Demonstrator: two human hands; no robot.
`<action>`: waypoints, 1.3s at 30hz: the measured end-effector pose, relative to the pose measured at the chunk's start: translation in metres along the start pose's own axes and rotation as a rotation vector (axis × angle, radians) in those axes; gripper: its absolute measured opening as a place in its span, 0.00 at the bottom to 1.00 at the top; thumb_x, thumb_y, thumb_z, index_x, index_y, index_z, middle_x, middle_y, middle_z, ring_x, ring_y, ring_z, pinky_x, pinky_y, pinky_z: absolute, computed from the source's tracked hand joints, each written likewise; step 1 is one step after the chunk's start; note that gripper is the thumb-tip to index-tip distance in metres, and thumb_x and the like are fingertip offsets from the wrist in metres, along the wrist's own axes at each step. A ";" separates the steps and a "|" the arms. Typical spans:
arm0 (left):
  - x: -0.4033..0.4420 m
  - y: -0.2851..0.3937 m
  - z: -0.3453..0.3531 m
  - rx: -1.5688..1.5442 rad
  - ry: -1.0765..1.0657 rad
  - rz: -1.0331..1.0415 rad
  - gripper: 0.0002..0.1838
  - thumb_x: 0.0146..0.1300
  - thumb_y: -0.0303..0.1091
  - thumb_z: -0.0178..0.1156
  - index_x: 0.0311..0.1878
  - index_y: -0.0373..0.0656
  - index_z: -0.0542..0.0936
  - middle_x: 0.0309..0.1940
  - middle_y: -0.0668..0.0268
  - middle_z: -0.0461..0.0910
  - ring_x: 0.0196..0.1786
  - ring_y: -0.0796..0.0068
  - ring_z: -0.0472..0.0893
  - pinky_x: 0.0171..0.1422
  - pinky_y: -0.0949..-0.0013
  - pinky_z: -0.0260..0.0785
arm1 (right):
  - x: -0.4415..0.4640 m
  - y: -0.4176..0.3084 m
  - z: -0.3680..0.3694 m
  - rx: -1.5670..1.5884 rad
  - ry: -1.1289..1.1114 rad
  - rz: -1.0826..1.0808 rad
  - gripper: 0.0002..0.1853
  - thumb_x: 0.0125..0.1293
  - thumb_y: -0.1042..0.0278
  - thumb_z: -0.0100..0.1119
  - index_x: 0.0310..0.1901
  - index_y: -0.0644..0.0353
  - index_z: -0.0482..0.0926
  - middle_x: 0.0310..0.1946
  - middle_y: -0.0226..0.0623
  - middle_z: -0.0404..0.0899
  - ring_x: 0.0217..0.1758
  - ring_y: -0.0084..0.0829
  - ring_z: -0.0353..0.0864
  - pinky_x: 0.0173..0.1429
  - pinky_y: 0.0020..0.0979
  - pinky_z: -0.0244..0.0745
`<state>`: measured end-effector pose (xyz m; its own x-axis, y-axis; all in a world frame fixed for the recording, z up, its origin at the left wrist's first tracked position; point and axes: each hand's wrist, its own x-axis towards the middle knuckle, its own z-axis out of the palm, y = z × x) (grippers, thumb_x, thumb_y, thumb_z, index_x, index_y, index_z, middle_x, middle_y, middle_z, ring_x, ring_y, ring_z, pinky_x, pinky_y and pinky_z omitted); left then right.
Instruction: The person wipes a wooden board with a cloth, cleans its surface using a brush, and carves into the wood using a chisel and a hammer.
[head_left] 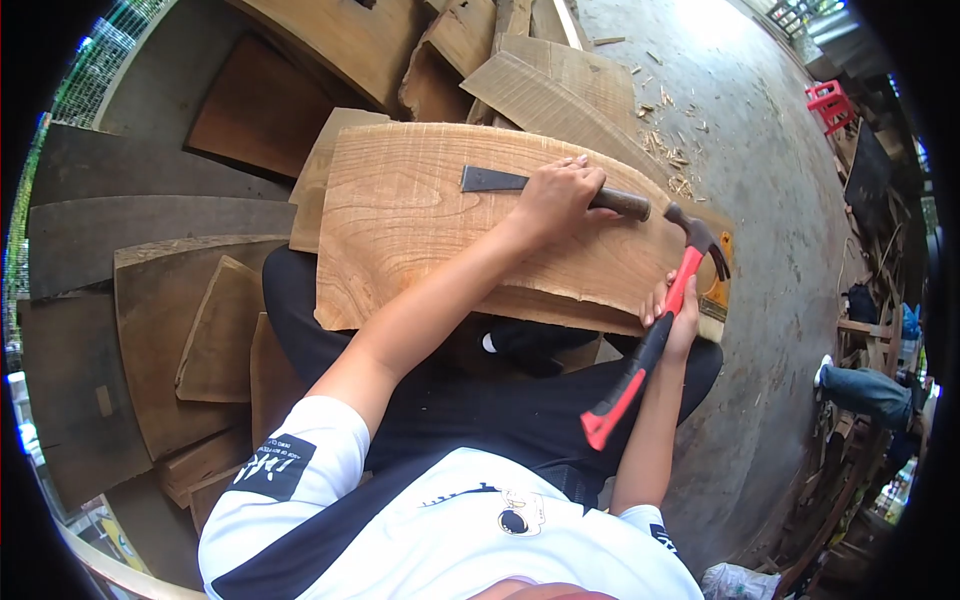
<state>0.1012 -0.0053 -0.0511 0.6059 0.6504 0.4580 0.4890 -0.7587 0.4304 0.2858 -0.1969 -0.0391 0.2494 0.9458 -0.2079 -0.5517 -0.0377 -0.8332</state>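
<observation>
Across my lap lies a thick, light-brown wooden board [400, 210] with visible grain. My left hand [560, 202] is closed around a chisel [492, 180]; its flat dark blade points left along the board and its round wooden handle sticks out to the right. At the board's right end, my right hand [676, 312] grips a claw hammer [650, 345] by its red and black handle. The hammer head is up near the chisel's handle end but apart from it. Beside the hammer, a brush [712, 290] with pale bristles is partly hidden.
Several wooden slabs [200, 340] lie stacked on my left and ahead. Wood chips [668, 150] are scattered over the concrete floor [770, 250]. A red plastic stool [830, 106] stands at the far right, near piled scrap wood. Another person's leg [870, 393] shows at right.
</observation>
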 end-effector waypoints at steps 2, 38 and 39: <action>0.001 -0.001 0.002 0.005 0.016 0.029 0.29 0.58 0.58 0.70 0.43 0.38 0.78 0.47 0.45 0.84 0.52 0.48 0.85 0.56 0.54 0.78 | 0.000 0.002 0.016 -0.009 0.201 -0.015 0.23 0.84 0.44 0.34 0.48 0.58 0.69 0.16 0.31 0.65 0.12 0.27 0.66 0.19 0.28 0.66; 0.004 0.000 -0.007 -0.023 -0.024 -0.056 0.28 0.53 0.56 0.74 0.36 0.38 0.79 0.39 0.49 0.86 0.48 0.54 0.86 0.53 0.58 0.79 | -0.002 0.000 -0.004 0.096 -0.017 0.097 0.22 0.84 0.44 0.34 0.48 0.55 0.69 0.17 0.29 0.64 0.14 0.26 0.64 0.21 0.28 0.64; 0.002 0.000 -0.007 -0.022 -0.027 -0.059 0.28 0.53 0.56 0.74 0.36 0.38 0.79 0.39 0.49 0.86 0.48 0.54 0.86 0.53 0.58 0.79 | -0.001 0.000 0.001 0.171 -0.007 0.076 0.22 0.83 0.43 0.35 0.48 0.55 0.69 0.17 0.30 0.64 0.14 0.26 0.64 0.21 0.27 0.64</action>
<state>0.0978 -0.0035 -0.0450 0.5931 0.6925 0.4107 0.5107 -0.7179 0.4731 0.2854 -0.1978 -0.0382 0.1970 0.9444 -0.2631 -0.6959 -0.0543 -0.7161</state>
